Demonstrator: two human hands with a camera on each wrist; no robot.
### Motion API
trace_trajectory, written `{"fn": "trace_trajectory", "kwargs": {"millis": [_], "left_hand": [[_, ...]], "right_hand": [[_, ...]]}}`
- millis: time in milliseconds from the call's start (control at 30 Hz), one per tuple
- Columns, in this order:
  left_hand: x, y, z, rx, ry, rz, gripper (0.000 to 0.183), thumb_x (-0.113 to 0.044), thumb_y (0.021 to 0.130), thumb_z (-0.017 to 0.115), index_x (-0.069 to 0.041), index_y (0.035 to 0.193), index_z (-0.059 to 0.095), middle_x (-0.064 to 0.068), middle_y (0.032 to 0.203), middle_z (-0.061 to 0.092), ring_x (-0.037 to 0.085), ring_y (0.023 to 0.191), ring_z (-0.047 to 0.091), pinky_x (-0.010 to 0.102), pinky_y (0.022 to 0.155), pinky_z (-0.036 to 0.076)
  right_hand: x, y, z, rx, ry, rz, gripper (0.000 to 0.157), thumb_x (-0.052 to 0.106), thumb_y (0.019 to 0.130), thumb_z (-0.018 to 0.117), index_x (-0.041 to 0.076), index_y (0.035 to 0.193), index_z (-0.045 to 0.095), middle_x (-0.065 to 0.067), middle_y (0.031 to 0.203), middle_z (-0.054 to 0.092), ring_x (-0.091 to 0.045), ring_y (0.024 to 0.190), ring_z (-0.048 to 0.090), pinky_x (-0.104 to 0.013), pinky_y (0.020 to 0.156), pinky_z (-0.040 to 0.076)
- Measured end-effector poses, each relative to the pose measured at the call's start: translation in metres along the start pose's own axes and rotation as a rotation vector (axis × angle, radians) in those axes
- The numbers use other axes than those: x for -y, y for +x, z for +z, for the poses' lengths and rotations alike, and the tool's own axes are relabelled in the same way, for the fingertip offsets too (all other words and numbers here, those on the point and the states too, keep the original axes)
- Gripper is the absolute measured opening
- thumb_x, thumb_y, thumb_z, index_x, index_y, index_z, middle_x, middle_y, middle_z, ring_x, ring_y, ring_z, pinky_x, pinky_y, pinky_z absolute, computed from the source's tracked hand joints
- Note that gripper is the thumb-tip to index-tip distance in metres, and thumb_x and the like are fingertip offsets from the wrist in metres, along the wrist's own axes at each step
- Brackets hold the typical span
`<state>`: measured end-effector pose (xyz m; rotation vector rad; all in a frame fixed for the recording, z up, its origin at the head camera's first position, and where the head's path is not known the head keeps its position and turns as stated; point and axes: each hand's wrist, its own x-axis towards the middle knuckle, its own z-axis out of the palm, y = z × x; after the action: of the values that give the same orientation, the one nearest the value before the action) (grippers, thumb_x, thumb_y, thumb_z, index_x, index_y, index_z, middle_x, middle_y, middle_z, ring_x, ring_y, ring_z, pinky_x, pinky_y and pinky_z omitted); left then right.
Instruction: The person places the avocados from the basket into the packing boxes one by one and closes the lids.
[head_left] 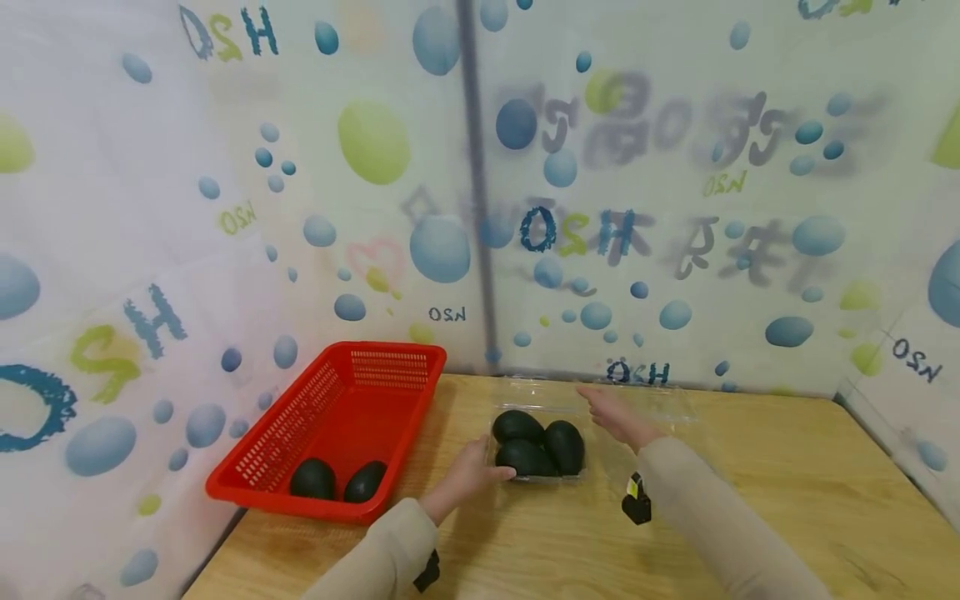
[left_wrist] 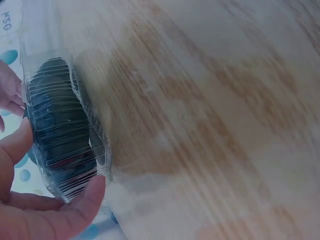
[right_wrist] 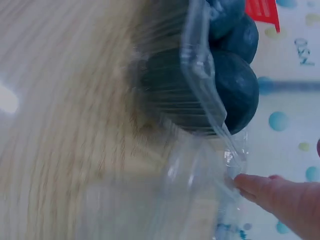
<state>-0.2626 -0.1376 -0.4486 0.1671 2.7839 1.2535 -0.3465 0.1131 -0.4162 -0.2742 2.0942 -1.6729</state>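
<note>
Box [head_left: 537, 479], clear plastic, sits on wood table [head_left: 810, 467], about mid-frame in head view, near the back wall [head_left: 660, 167]. Three dark oval fruits [head_left: 564, 447] inside: two on the left, one behind the other, third on the right, packed close. Left hand [head_left: 468, 475] grasps box at its left end, thumb at the near corner, fingers round the side; left wrist view shows thumb and fingers on the ribbed plastic, fruit dark behind it. Right hand [head_left: 617, 417] is just right of box, index finger extended leftward above clear plastic; grip loose, clenched on nothing. Right wrist view has its fingertips at the edge of the plastic, beside the fruits; contact there hard to confirm, blurred. Clear lid [head_left: 678, 412] spread out right of box, partly behind right forearm; see-through, so exact outline unclear. Red basket [head_left: 300, 504] stands left of box, apart from it, slatted sides, set at an angle; two more dark fruits lie at its near end, side by side with a small gap. Both sleeves [head_left: 705, 508] beige, black piece at each wrist. Wall carries blue and green dots plus H2O lettering.
</note>
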Motion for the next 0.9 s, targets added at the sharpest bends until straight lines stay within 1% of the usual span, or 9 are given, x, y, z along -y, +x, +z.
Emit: {"fn": "trace_trajectory", "kwargs": {"millis": [133, 267, 367, 467, 533, 600, 700, 833, 900], "left_hand": [[-0.001, 0.001, 0.003, 0.002, 0.002, -0.031, 0.081, -0.025, 0.077, 0.074, 0.013, 0.135, 0.032, 0.028, 0.133, 0.042, 0.042, 0.122, 0.04, 0.053, 0.098, 0.034], [-0.003, 0.001, 0.002, -0.002, -0.009, -0.042, 0.082, -0.025, 0.076, 0.074, 0.013, 0.135, 0.031, 0.028, 0.134, 0.041, 0.042, 0.123, 0.039, 0.053, 0.099, 0.033], [-0.003, 0.001, 0.001, -0.001, -0.017, -0.043, 0.082, -0.024, 0.076, 0.074, 0.014, 0.135, 0.03, 0.029, 0.134, 0.04, 0.042, 0.123, 0.038, 0.053, 0.099, 0.033], [-0.003, 0.001, 0.0, 0.004, -0.02, -0.042, 0.083, -0.024, 0.076, 0.074, 0.014, 0.135, 0.03, 0.029, 0.134, 0.04, 0.042, 0.123, 0.038, 0.052, 0.099, 0.033], [-0.003, 0.002, 0.0, 0.005, -0.017, -0.043, 0.083, -0.024, 0.076, 0.074, 0.013, 0.135, 0.029, 0.028, 0.134, 0.04, 0.041, 0.123, 0.039, 0.052, 0.099, 0.034], [-0.004, 0.002, 0.0, 0.005, -0.013, -0.047, 0.083, -0.024, 0.076, 0.074, 0.013, 0.135, 0.03, 0.028, 0.134, 0.04, 0.041, 0.123, 0.039, 0.052, 0.099, 0.034], [-0.003, 0.003, 0.0, -0.001, -0.01, -0.051, 0.083, -0.025, 0.076, 0.075, 0.013, 0.135, 0.031, 0.028, 0.134, 0.041, 0.041, 0.123, 0.04, 0.052, 0.099, 0.034], [-0.002, 0.003, 0.001, -0.005, -0.015, -0.054, 0.083, -0.025, 0.076, 0.075, 0.012, 0.135, 0.031, 0.028, 0.134, 0.041, 0.041, 0.123, 0.04, 0.052, 0.099, 0.034], [0.0, 0.003, 0.001, -0.006, -0.02, -0.056, 0.083, -0.025, 0.075, 0.075, 0.012, 0.135, 0.031, 0.028, 0.134, 0.041, 0.041, 0.123, 0.04, 0.052, 0.099, 0.034]], "right_hand": [[-0.001, 0.007, 0.0, -0.002, 0.106, 0.021, 0.063, 0.032, 0.101, 0.023, -0.002, 0.144, -0.007, -0.026, 0.146, -0.02, -0.047, 0.132, -0.012, -0.053, 0.109, 0.001], [0.003, 0.01, 0.005, -0.044, 0.158, 0.015, 0.062, 0.033, 0.101, 0.022, 0.0, 0.144, -0.007, -0.023, 0.147, -0.021, -0.045, 0.133, -0.014, -0.053, 0.109, 0.001], [-0.005, 0.019, 0.002, -0.06, 0.193, -0.026, 0.067, 0.04, 0.1, 0.026, 0.002, 0.145, -0.004, -0.022, 0.147, -0.021, -0.042, 0.135, -0.013, -0.052, 0.11, 0.002], [-0.046, 0.065, -0.022, -0.096, 0.239, -0.041, 0.08, 0.049, 0.095, 0.035, 0.004, 0.145, -0.007, -0.025, 0.146, -0.021, -0.041, 0.137, -0.004, -0.051, 0.11, 0.009], [-0.076, 0.101, -0.04, -0.13, 0.291, -0.029, 0.093, 0.056, 0.089, 0.044, 0.005, 0.145, -0.01, -0.027, 0.146, -0.019, -0.04, 0.137, 0.002, -0.05, 0.109, 0.013], [-0.097, 0.129, -0.053, -0.165, 0.289, 0.005, 0.101, 0.061, 0.086, 0.045, 0.004, 0.143, -0.016, -0.032, 0.145, -0.016, -0.042, 0.135, 0.008, -0.052, 0.108, 0.016], [-0.076, 0.109, -0.042, -0.2, 0.273, 0.034, 0.1, 0.06, 0.087, 0.044, 0.003, 0.144, -0.015, -0.034, 0.145, -0.009, -0.046, 0.134, 0.008, -0.052, 0.108, 0.013], [-0.013, 0.04, -0.01, -0.226, 0.248, 0.038, 0.078, 0.046, 0.096, 0.033, -0.001, 0.144, -0.008, -0.033, 0.146, -0.003, -0.048, 0.134, 0.005, -0.051, 0.11, 0.008], [0.008, 0.016, 0.0, -0.237, 0.259, 0.043, 0.069, 0.04, 0.099, 0.025, -0.003, 0.144, -0.007, -0.033, 0.146, -0.001, -0.048, 0.134, 0.004, -0.05, 0.11, 0.007]]}}
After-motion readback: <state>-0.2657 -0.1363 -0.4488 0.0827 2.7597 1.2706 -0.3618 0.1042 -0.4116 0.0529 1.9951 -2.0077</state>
